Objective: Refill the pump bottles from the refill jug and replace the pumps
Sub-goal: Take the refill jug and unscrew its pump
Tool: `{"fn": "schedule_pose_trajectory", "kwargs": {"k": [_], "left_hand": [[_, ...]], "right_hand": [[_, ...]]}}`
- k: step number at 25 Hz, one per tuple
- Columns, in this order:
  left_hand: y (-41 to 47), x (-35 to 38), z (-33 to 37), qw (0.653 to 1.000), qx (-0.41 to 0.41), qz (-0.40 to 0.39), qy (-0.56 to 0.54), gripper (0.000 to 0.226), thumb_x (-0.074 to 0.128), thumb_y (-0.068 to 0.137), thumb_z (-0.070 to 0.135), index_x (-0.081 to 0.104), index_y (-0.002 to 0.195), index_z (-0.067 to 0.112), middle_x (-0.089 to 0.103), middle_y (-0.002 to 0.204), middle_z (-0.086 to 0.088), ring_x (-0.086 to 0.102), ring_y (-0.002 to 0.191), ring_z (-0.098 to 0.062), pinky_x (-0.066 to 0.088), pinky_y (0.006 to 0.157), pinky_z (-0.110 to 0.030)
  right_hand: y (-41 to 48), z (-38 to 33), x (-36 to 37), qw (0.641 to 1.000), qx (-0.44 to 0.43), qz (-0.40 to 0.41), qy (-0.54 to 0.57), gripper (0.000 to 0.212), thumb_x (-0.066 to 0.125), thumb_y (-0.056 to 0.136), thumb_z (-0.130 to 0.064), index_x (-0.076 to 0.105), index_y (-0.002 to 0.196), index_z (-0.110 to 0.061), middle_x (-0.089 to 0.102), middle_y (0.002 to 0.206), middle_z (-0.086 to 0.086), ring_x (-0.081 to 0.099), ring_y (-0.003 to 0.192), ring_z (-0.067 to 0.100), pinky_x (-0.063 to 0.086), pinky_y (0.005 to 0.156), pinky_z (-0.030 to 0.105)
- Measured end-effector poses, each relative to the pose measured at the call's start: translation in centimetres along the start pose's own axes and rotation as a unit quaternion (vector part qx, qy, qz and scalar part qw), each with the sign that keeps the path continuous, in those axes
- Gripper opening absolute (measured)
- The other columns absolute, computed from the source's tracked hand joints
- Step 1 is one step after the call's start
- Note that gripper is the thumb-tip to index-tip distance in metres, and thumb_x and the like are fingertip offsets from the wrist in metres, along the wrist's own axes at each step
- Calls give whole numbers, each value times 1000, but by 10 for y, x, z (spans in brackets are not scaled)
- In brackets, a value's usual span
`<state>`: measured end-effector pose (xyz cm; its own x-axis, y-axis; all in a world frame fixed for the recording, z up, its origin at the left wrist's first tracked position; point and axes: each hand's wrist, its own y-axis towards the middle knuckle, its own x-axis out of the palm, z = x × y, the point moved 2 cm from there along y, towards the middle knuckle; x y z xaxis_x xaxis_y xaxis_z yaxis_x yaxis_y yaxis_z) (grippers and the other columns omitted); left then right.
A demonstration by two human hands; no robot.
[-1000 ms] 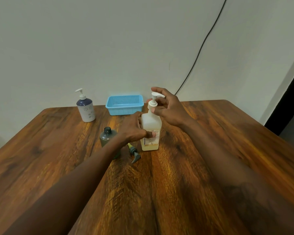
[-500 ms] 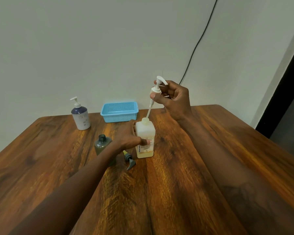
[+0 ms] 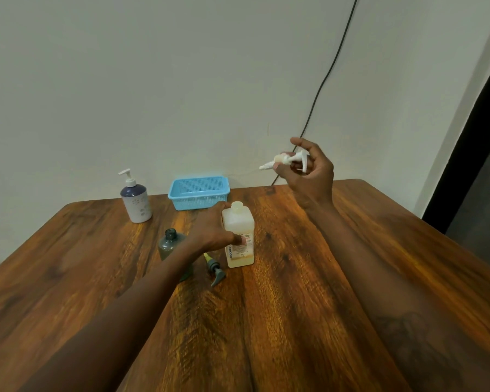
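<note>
A square translucent bottle (image 3: 238, 239) with pale yellow liquid stands upright mid-table, its neck uncapped. My left hand (image 3: 214, 232) grips its left side. My right hand (image 3: 309, 171) is raised above and to the right of it, holding the white pump (image 3: 287, 159) sideways with its thin dip tube pointing left. A dark grey-green bottle (image 3: 170, 246) stands uncapped just left of my left wrist, partly hidden by my arm. Its grey pump (image 3: 214, 271) lies on the table in front of the square bottle. A white and navy pump bottle (image 3: 136, 200) stands at the back left with its pump on.
A light blue plastic basket (image 3: 198, 192) sits at the table's back edge behind the square bottle. The wooden table (image 3: 266, 321) ends at the wall; a black cable (image 3: 331, 63) runs down the wall behind my right hand. A dark doorway lies to the right.
My right hand pulled the white pump up out of the square bottle, then swung it up and to the right, tilting it sideways. My left hand kept hold of the bottle.
</note>
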<state>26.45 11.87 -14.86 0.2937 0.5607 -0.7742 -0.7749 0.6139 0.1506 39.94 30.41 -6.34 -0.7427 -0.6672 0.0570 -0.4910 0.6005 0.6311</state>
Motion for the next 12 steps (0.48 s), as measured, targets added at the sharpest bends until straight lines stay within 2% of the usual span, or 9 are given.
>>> {"fn": "schedule_pose_trajectory", "kwargs": {"k": [2,5,7,9,12], "left_hand": [[-2,-1,3,1000,15,14,6,89,95,66,37,48,140,22,62,134,-3,62,120,-25,59,94,-43],[-5,-4,7,999,37,33,18,83,94,67,36,52,137,22,63,132,-1,62,118,-23,57,88,-34],[-7,-5,9,997,51,37,35,84,94,69,36,52,140,20,62,134,-2,61,119,-23,54,86,-29],[-9,-7,12,996,63,40,50,84,93,71,36,52,142,18,62,136,-4,61,122,-24,54,89,-31],[-13,-10,13,994,75,43,74,84,92,72,39,52,142,17,62,138,-5,60,124,-26,54,94,-35]], "right_hand": [[-15,27,-1,994,31,-39,-101,48,85,77,-11,70,121,-20,73,101,-6,71,87,7,63,72,25],[-41,64,2,968,83,-104,-214,25,82,77,-13,77,100,-23,72,92,-11,69,87,10,62,73,28],[-59,85,3,951,112,-123,-262,15,82,79,-19,76,91,-25,71,86,-10,69,79,9,58,64,23],[-71,98,3,932,144,-135,-304,10,81,80,-26,75,88,-25,72,83,-9,68,71,5,57,58,23],[-81,109,2,895,181,-165,-372,10,78,80,-36,72,85,-30,69,76,-15,67,63,4,61,60,29]]}}
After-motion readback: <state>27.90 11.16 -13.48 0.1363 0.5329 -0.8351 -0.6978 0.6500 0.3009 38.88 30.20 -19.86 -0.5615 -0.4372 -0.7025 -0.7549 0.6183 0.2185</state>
